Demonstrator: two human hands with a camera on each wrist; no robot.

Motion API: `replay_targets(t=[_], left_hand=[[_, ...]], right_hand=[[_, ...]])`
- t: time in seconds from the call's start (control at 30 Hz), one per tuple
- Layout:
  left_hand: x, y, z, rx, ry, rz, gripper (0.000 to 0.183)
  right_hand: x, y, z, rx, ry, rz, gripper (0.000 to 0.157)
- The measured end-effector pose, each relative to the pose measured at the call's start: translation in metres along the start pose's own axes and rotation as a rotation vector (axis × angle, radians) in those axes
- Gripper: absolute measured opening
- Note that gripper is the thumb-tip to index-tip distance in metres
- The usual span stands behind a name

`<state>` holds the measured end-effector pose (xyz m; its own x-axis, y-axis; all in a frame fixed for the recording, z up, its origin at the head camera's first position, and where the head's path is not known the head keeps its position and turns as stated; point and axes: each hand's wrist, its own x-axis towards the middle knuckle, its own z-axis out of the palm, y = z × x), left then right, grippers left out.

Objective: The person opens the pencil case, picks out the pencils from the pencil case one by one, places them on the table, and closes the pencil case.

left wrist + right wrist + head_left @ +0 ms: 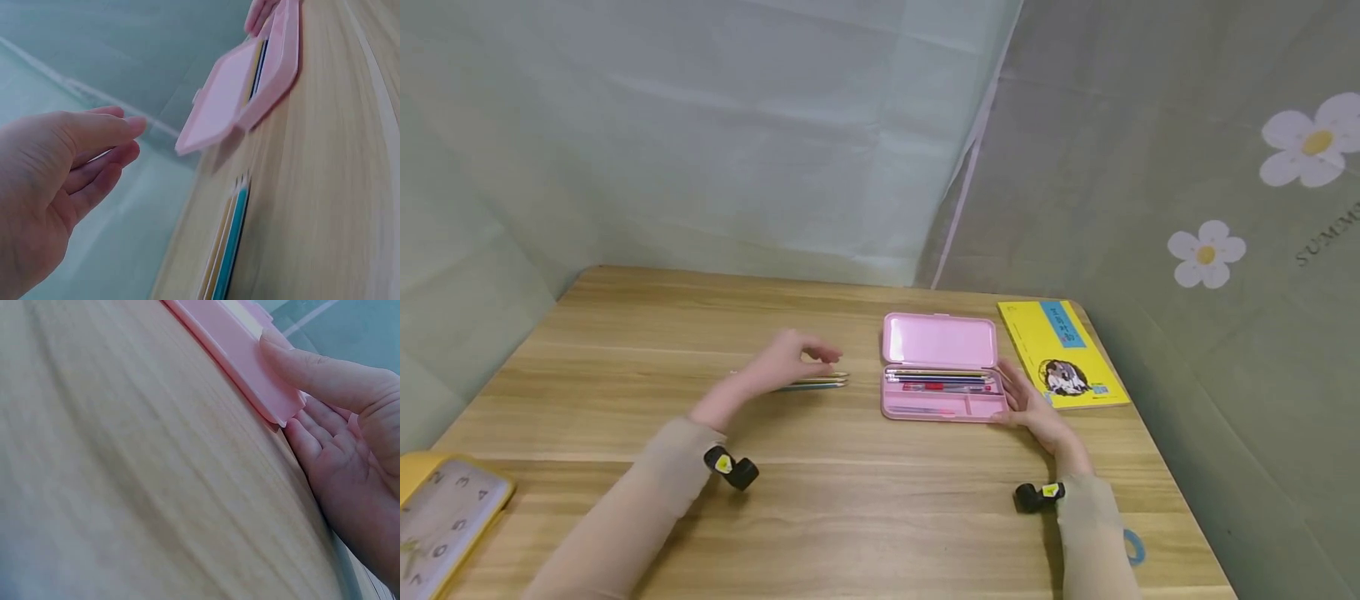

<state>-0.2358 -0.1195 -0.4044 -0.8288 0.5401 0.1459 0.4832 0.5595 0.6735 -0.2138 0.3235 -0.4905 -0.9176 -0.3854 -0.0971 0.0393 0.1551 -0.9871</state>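
Observation:
A pink pencil case [895, 416] lies on the table with its lid [939, 340] raised at the back. Inside it are several pencils [936, 377], a red pen [934, 387] and a slim pinkish stick in the front compartment. My right hand [1037, 415] holds the case's right end, thumb [306, 372] on its front side and fingers round the end. To the left of the case, several pencils [230, 240] lie side by side, points towards it. Above them hovers my left hand [784, 363], fingers loosely bent with nothing between them.
Behind my right hand lies a yellow book [1026, 329] near the table's right edge. A yellow clock [452, 517] sits at the front left. Beside my right sleeve is a blue ring [1135, 547]. Curtains [737, 150] hang behind the table [865, 508].

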Motion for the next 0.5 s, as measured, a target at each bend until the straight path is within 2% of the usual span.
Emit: replay_targets(t=[0.27, 0.5], left_hand=[[0.037, 0.011, 0.032, -0.033, 0.034, -0.003, 0.028], [0.064, 0.015, 0.062, -0.063, -0.006, -0.031, 0.028]], right_hand=[[0.000, 0.000, 0.000, 0.014, -0.006, -0.006, 0.102], [0.001, 0.001, 0.000, 0.023, -0.005, -0.012, 0.102]])
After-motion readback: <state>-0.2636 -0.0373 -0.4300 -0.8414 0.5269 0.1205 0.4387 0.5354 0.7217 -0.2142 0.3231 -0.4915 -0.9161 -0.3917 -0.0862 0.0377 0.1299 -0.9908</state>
